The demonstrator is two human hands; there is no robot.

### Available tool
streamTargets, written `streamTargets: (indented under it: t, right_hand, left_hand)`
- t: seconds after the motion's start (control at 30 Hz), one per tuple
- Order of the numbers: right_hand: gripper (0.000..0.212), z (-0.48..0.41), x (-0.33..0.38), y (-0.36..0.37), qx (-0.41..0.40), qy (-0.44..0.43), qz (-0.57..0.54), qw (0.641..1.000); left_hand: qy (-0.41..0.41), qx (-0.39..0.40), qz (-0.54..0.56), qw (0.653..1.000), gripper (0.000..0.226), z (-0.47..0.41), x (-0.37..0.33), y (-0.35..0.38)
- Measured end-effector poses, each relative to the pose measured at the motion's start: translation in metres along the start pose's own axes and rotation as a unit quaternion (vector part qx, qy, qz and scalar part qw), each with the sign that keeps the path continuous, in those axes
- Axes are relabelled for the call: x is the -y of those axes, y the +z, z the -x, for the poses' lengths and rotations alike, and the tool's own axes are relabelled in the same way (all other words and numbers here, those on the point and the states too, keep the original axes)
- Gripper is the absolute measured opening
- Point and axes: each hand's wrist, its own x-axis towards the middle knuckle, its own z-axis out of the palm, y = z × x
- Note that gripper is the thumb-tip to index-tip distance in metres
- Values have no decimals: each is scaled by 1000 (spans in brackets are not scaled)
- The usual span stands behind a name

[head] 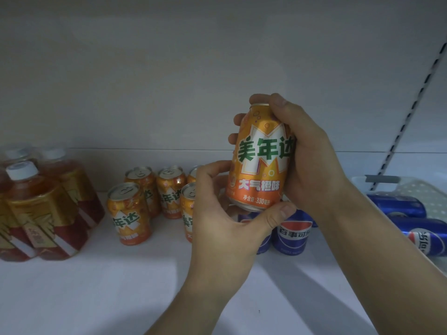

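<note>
The orange can (260,158) is held in the air above the white shelf (121,274), in front of the back wall. Its long axis runs nearly upright, tilted slightly so the top end leans right and away; the printed label faces the camera, reading the right way up. The right hand (307,153) wraps the can from the right side, thumb over the top rim and fingertips curling round its far left edge. The left hand (225,213) cups the bottom, its thumb pressed against the lower rim. Just behind and left of the left hand stand more orange cans (145,197) upright on the shelf, at least five, though the hand hides part of the group. Blue cans (292,233) stand below the held one. Tea bottles (36,209) sit far left. A basket (411,187) at right holds lying blue cans.
</note>
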Motion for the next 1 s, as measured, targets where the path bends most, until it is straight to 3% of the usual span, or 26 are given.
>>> streamTargets:
  t: [0.13, 0.23, 0.33, 0.4, 0.57, 0.67, 0.73, 0.8, 0.87, 1.0]
  right_hand:
    - [40, -2, 0, -1, 4, 0, 8, 1000]
    - [38, -3, 1, -4, 8, -2, 5, 1000]
    - [46, -4, 4, -7, 15, 0, -11, 1000]
    - [48, -4, 5, -8, 15, -1, -9, 1000]
    - [36, -4, 4, -11, -1, -9, 21, 1000]
    - [34, -5, 2, -9, -23, -12, 23, 999]
    - [32, -5, 0, -10, -40, -20, 45, 998]
    - [35, -6, -3, -11, -52, -19, 63, 996]
    - [38, -6, -3, -11, -52, -14, 68, 996]
    - [40, -3, 3, -8, -19, 3, 37, 999]
  left_hand:
    - [0, 10, 10, 1000, 75, 0, 2, -1]
    - [-42, 43, 89, 994, 68, -4, 0, -3]
    - [-145, 117, 224, 956, 52, -6, -4, -8]
    - [-201, 171, 253, 931, 39, -6, 0, -12]
    - [-278, 170, 288, 900, 49, -13, 9, -17]
    - [-245, 146, 243, 927, 41, -15, 8, -16]
    - [-148, 116, 101, 977, 65, -12, 8, -13]
    - [-76, 60, 18, 995, 68, -8, 6, -10]
    - [-82, 48, 55, 994, 57, -8, 3, -8]
    - [-170, 120, 198, 958, 43, -12, 6, -16]
